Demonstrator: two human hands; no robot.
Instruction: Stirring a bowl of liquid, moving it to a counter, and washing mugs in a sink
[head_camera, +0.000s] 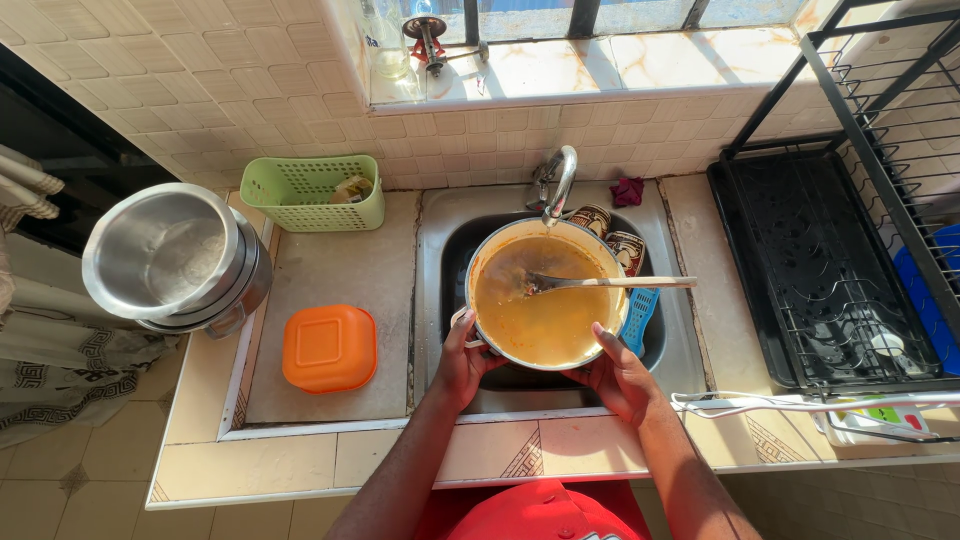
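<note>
A round metal pot (545, 300) coated with orange-brown residue sits over the steel sink (436, 260), under the curved tap (560, 180). My left hand (462, 362) grips the pot's near-left rim by its handle. My right hand (620, 375) holds the near-right rim, thumb over the edge. A spoon with a pale handle (610, 283) rests inside the pot, its handle sticking out to the right. Two patterned cups (612, 235) lie in the basin behind the pot, beside a blue perforated item (640, 315).
An orange lidded container (329, 347) sits on the left drainboard. Behind it stands a green basket (312, 192). Stacked steel pots (175, 257) stand at far left. A black dish rack (820, 260) fills the right counter, with a white cable (770, 403) near the edge.
</note>
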